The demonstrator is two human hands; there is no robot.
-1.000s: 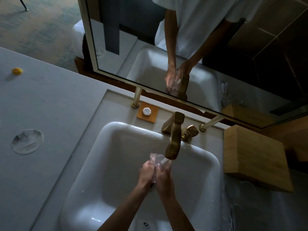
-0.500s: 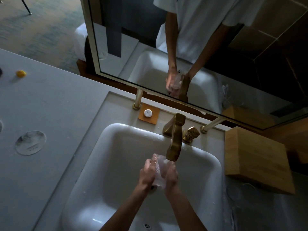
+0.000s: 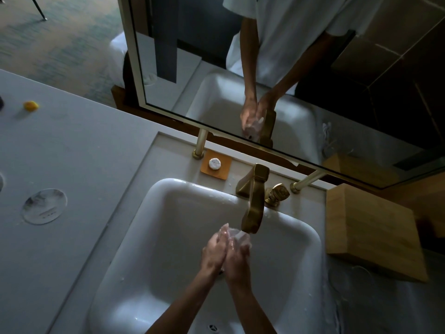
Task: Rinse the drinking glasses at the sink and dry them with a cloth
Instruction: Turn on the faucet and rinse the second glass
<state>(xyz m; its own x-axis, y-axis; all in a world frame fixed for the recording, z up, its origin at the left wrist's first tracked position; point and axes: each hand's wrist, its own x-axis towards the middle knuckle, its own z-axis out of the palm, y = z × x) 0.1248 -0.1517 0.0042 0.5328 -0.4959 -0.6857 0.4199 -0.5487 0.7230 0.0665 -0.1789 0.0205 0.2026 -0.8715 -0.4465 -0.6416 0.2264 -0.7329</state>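
Head view shows me the drinking glass [image 3: 237,235] cupped between both hands over the white sink [image 3: 168,237], its clear rim poking out past my fingertips right under the mouth of the brass faucet [image 3: 252,208]. My left hand [image 3: 214,253] wraps the glass from the left and my right hand [image 3: 237,256] from the right, fingers curled round it and palms nearly touching at the heel. Both forearms come up from the bottom edge and meet above the basin's middle. Behind the faucet stands a brass handle [image 3: 277,194]. A small round soap [image 3: 214,163] lies on an orange pad [image 3: 216,165] by the mirror [image 3: 313,80]. A wooden box [image 3: 370,227] sits right of the sink, and a clear round coaster [image 3: 44,206] lies on the counter [image 3: 72,165] to the left.
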